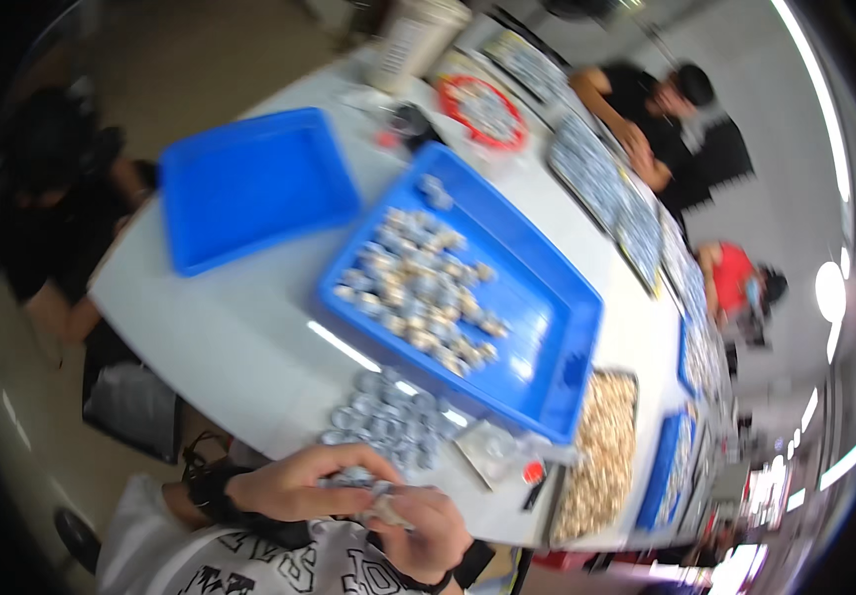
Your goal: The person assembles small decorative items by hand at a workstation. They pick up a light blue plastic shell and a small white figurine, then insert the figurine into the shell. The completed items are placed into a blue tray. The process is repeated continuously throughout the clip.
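Close to my body, at the table's near edge, my two hands meet. My left hand (314,483) is closed around a small grey piece (353,476). Pinched in my right hand (428,531) is a small whitish piece (388,511), right against the left fingers. Blur and the fingers hide their exact kind and whether they are joined. Just beyond my hands lies a pile of small round grey pieces (383,416). Past it stands a deep blue bin (552,288), with many small grey-and-cream pieces (413,288) heaped toward its left side.
A shallow blue tray (254,188) lies at the left. Right of the bin is a tray of cream pieces (601,446). A red-rimmed round container (482,112) and a whitish bucket (416,45) stand farther back. Other people sit around the tables.
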The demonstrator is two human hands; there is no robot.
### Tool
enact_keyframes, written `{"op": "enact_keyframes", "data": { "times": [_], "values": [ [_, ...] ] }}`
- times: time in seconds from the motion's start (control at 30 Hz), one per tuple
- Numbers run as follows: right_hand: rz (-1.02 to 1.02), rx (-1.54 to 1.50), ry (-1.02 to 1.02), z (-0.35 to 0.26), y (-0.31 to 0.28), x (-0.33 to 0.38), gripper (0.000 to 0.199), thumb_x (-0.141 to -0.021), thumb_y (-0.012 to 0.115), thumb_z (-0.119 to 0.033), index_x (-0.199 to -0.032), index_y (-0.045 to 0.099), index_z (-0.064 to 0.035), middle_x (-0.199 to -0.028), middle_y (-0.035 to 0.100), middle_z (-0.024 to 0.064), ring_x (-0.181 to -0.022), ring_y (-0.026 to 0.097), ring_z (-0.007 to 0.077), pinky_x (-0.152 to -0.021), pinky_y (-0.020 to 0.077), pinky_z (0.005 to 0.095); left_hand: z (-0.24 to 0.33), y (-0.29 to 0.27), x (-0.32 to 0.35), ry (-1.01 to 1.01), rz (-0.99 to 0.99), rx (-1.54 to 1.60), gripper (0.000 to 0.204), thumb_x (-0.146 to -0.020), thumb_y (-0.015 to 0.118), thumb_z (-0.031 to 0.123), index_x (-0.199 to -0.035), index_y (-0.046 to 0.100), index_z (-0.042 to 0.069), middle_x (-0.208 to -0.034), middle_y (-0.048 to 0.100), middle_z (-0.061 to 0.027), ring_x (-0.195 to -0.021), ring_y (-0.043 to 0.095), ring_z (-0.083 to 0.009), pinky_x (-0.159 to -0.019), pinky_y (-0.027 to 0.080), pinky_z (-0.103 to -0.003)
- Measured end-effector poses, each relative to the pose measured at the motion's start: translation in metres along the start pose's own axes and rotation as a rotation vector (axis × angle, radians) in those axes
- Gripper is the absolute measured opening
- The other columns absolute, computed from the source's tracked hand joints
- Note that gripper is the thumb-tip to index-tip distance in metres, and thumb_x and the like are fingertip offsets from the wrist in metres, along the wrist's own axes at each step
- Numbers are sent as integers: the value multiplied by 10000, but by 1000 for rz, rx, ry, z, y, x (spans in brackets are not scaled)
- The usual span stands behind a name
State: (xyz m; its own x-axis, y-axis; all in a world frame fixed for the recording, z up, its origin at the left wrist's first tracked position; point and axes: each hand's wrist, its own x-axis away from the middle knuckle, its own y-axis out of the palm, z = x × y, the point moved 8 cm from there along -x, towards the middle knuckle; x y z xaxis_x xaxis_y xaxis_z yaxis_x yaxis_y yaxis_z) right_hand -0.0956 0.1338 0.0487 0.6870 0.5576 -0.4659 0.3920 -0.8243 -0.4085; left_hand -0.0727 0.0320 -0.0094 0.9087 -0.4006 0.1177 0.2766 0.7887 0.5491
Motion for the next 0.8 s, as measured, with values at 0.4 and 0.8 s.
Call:
{"op": "enact_keyframes", "data": {
  "times": [0.4, 0.8],
  "values": [
    [441, -197, 354, 33, -115, 57, 399, -659, 695, 71, -1026, 547, 22, -833, 612, 192, -687, 628, 248, -613, 523, 314, -5, -6, -35, 41, 170, 71, 327, -785, 654, 131, -1034, 505, -19, -968, 605, -122, -848, 566, -123, -763, 450, -265],
    [164, 295, 222, 2, -87, -4, 279, -684, 679, 55, -947, 598, 10, -853, 542, 128, -702, 536, 210, -577, 432, 274, -2, 43, -63, -60, -271, -69, 463, -832, 565, 154, -1249, 441, -5, -1177, 518, -116, -1082, 477, -187, -925, 366, -317]
  ]
}}
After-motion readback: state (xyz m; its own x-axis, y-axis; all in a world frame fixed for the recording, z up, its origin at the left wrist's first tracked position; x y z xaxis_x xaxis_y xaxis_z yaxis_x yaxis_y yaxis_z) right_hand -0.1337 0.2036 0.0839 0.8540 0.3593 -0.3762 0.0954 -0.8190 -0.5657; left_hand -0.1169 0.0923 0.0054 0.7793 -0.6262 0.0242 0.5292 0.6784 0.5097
